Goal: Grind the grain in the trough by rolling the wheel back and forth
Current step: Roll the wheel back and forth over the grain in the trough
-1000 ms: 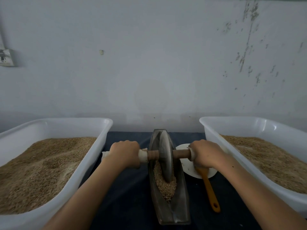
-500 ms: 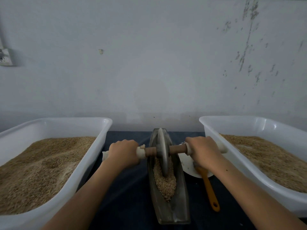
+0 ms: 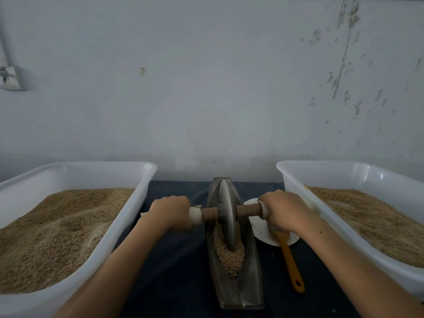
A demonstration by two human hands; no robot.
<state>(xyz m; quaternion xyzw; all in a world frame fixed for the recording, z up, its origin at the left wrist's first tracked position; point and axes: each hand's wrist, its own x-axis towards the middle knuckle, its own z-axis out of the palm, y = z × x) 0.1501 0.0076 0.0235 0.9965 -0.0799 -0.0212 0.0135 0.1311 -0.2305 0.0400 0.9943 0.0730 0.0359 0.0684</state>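
The wheel (image 3: 227, 216) stands upright in the trough (image 3: 234, 292), midway between both hands, its rim in the grain (image 3: 228, 253). The left hand (image 3: 171, 212) and right hand (image 3: 283, 210) each curl round one end of the axle (image 3: 249, 210).
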